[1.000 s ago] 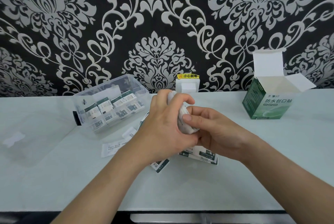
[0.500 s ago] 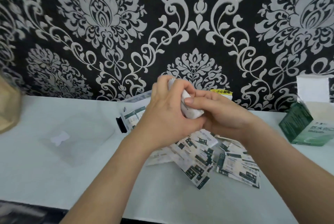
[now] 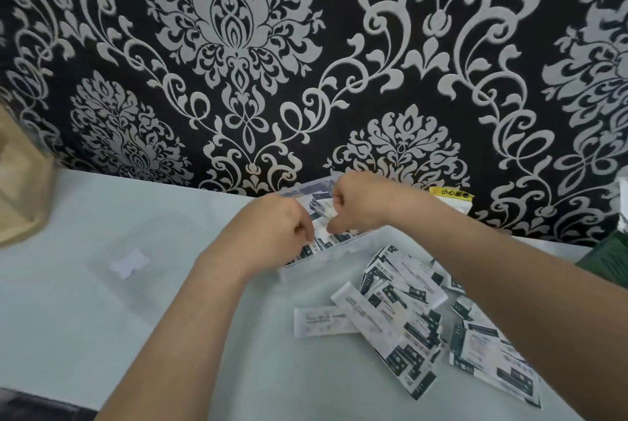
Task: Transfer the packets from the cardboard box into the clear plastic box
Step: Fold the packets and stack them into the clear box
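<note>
The left hand and right hand curl their fingers onto a bundle of white-and-green paper packets. The bundle sits between them inside the clear plastic box. Loose packets lie on the pale table.

The clear plastic box is set mid-worktop, close to the wall. Packets are held inside it; loose packets are scattered before it and rightward. The cardboard box is placed far right, the lid left.
</note>
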A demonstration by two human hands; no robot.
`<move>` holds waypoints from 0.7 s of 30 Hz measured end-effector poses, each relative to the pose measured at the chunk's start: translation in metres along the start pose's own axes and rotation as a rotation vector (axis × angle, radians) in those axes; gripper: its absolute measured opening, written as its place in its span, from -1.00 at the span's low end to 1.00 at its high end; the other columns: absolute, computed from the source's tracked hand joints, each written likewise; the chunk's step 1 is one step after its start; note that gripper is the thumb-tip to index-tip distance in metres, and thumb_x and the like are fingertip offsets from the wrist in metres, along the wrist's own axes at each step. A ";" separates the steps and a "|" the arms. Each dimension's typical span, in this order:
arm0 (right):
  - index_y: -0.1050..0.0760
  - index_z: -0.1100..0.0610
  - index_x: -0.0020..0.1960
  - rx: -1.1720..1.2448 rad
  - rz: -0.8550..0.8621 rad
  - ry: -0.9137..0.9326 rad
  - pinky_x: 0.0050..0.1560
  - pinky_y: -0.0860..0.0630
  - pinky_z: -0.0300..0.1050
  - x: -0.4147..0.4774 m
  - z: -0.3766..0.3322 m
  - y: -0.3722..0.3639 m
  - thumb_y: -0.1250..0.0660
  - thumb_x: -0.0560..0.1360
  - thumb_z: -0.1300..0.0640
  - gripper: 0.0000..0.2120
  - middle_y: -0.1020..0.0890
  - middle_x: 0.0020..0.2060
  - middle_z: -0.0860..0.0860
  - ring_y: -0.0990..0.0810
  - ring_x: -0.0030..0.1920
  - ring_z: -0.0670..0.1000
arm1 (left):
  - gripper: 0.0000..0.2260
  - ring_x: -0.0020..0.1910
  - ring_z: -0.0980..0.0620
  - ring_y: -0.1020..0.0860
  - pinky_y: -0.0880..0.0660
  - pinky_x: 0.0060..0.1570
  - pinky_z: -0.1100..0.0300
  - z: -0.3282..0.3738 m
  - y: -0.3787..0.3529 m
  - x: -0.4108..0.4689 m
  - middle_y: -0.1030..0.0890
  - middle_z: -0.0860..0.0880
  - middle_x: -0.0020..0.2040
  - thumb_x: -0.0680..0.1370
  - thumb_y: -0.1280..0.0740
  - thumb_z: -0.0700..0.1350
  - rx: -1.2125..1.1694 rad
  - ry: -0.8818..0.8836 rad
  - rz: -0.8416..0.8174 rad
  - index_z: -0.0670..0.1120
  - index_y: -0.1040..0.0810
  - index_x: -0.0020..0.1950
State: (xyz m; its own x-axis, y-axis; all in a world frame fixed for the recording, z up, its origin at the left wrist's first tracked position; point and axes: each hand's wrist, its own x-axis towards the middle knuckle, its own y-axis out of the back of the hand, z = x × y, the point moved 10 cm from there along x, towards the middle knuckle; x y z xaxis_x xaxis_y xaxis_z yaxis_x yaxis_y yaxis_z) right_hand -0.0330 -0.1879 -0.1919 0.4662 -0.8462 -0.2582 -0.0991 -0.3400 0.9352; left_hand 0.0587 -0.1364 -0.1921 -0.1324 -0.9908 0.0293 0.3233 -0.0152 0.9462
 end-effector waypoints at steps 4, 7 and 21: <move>-0.52 0.15 -0.05 -0.111 -0.058 -0.012 -0.17 -0.53 -0.12 0.012 -0.007 -0.014 -0.46 0.41 0.01 -0.75 -0.59 -0.26 0.00 -0.60 -0.21 0.02 | -0.67 0.05 0.11 -0.56 -0.53 0.09 0.14 -0.009 -0.009 0.005 -0.67 0.14 0.02 0.45 -0.21 -0.22 0.035 -0.004 -0.034 0.11 -0.70 -0.07; -0.49 0.13 -0.08 -0.177 -0.065 -0.010 -0.19 -0.52 -0.15 0.017 -0.011 -0.019 -0.45 0.42 -0.02 -0.74 -0.55 -0.25 -0.01 -0.60 -0.15 0.04 | -0.64 0.07 0.08 -0.57 -0.53 0.10 0.13 -0.010 -0.014 0.006 -0.66 0.13 0.05 0.42 -0.19 -0.22 0.057 -0.011 -0.057 0.12 -0.69 -0.04; -0.47 0.17 -0.03 -0.064 -0.038 -0.039 -0.07 -0.63 -0.06 0.032 -0.006 -0.025 -0.37 0.51 0.18 -0.90 -0.56 -0.20 0.03 -0.62 -0.21 0.03 | -0.62 0.03 0.07 -0.58 -0.56 0.05 0.11 -0.008 -0.014 0.006 -0.65 0.11 0.05 0.40 -0.19 -0.25 0.073 0.007 -0.075 0.11 -0.68 -0.02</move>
State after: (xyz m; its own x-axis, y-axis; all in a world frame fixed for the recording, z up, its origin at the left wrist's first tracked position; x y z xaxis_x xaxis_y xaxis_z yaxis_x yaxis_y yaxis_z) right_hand -0.0103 -0.2046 -0.2218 0.4338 -0.8491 -0.3016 -0.0250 -0.3459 0.9379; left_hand 0.0608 -0.1437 -0.2081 -0.1465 -0.9882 -0.0442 0.2433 -0.0794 0.9667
